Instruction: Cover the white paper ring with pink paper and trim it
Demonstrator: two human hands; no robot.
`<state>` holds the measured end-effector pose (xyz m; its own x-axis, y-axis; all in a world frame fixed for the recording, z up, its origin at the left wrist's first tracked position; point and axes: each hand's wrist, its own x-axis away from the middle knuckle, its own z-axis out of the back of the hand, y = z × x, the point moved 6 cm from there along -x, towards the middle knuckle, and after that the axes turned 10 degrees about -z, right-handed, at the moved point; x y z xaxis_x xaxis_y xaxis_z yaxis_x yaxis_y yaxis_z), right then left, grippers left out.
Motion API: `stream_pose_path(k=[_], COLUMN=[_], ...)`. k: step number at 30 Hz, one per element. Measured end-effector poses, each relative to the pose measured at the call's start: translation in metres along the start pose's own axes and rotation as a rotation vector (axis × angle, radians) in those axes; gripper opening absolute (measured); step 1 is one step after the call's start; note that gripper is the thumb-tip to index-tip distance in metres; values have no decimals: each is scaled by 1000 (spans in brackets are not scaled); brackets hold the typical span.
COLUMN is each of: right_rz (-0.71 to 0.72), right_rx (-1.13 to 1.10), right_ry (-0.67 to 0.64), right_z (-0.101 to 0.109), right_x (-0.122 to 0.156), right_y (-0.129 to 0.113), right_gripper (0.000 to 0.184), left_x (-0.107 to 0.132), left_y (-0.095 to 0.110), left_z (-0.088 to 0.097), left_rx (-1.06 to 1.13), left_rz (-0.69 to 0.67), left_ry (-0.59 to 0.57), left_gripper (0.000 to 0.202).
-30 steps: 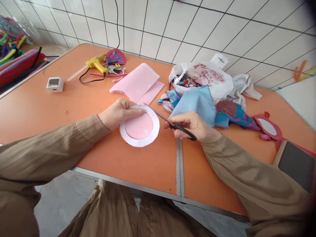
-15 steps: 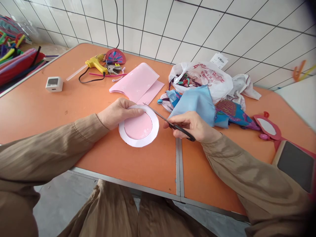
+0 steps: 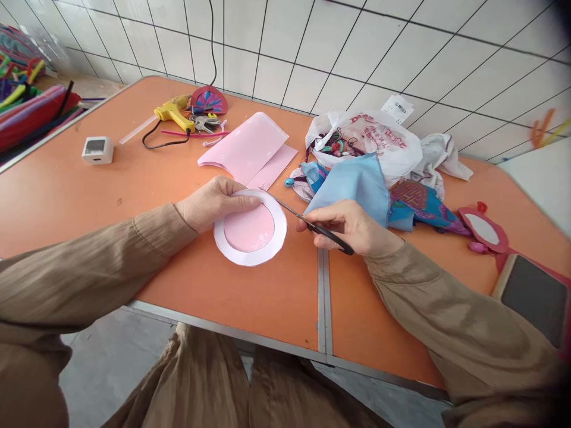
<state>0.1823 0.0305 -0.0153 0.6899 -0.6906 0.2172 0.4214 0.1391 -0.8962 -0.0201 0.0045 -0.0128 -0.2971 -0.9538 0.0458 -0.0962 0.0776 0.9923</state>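
Pinched between the thumb and fingers of my left hand [image 3: 218, 202] is a round white paper ring [image 3: 241, 257] with a pink paper disc [image 3: 250, 229] showing in its middle. My right hand [image 3: 345, 226] grips the black handles of a pair of scissors [image 3: 330, 235]. The scissor blades point left, with their tips at the upper right rim of the ring; whether they touch it I cannot tell. Behind my left hand lies folded pink paper [image 3: 250, 145]. A light blue cloth [image 3: 357, 184] lies just beyond my right hand.
A yellow glue gun [image 3: 173, 114], keys [image 3: 206, 123] and a small white box [image 3: 97, 150] stand at the back left of the orange table [image 3: 187, 282]. A white plastic bag [image 3: 392, 145] sits at the back right. Farther right are a red-rimmed oval piece [image 3: 484, 229] and a dark-screened device [image 3: 535, 300].
Almost nothing differs. Both hands, the paper ring and the scissors keep nearly the same positions, with only a very slight shift.
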Motion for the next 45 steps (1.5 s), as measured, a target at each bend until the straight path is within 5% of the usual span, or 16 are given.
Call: stream_pose_path(k=[22,45], right_rz=[-131,-77], right_rx=[-99,-39], right_ry=[-84,-78], right_z=[-9,-7], right_x=[3,1], right_y=[3,4], right_gripper=[47,50], left_x=[1,1], left_y=[1,-1], left_z=[-2,-3], left_rx=[-12,-32], left_rz=[35,42], left_ry=[-32,-38], left_gripper=[20,20])
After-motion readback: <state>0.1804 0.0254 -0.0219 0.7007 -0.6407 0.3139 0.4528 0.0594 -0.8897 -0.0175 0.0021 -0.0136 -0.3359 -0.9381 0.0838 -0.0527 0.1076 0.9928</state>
